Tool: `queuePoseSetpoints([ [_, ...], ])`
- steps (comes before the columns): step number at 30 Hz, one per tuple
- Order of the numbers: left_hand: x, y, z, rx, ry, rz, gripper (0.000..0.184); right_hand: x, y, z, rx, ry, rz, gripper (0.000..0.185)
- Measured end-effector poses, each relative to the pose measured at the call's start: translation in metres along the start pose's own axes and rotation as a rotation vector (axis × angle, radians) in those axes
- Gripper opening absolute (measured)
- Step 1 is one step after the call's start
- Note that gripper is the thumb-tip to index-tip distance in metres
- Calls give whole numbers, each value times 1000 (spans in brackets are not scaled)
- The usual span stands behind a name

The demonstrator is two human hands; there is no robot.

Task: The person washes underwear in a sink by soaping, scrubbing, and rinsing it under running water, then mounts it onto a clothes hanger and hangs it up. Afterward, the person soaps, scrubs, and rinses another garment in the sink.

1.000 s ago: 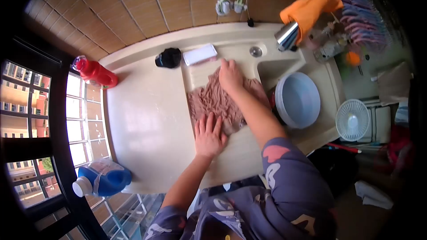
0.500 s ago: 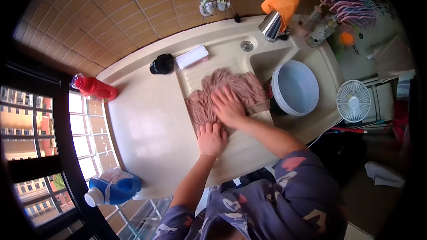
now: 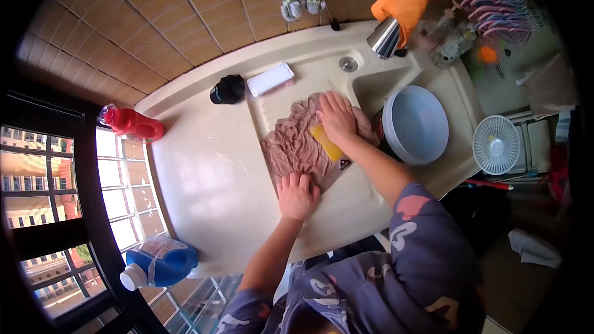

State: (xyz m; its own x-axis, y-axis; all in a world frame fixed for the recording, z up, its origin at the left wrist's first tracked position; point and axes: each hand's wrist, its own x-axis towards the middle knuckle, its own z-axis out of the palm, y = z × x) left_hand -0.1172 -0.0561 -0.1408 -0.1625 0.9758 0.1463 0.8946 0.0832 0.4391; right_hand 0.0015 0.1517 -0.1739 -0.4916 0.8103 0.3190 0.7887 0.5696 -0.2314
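Note:
A wet, crumpled pinkish-brown cloth (image 3: 294, 142) lies on the ribbed washboard part of the sink counter. My left hand (image 3: 297, 196) presses the cloth's near edge, its fingers curled together on the fabric. Farther up and to the right, my right hand (image 3: 337, 117) rests on the cloth with the fingers laid out nearly flat. Beside that palm a yellow patch (image 3: 326, 143) shows on the cloth, and a small dark label is at the lower edge.
A white-blue tub (image 3: 416, 125) stands in the basin at the right. Behind the cloth are a white box (image 3: 270, 79) and a black object (image 3: 228, 89). A red bottle (image 3: 133, 124) and a blue detergent jug (image 3: 162, 261) stand at the left.
My right hand has moved up and right from the middle of the cloth. The yellow patch and dark label have come into view. My left hand stays at the near edge.

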Motion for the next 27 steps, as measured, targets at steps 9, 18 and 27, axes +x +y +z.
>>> queuePoseSetpoints([
  [9, -13, -1, 6, -49, 47, 1, 24, 61, 29, 12, 18, -131, -48, 27],
  [18, 60, -2, 25, 102, -9, -324, 73, -53, -41, -6, 254, -10, -79, 19],
  [27, 86, 4, 31, 173, -158, -129, 68, -36, -47, 5, 768, 118, 31, 26],
])
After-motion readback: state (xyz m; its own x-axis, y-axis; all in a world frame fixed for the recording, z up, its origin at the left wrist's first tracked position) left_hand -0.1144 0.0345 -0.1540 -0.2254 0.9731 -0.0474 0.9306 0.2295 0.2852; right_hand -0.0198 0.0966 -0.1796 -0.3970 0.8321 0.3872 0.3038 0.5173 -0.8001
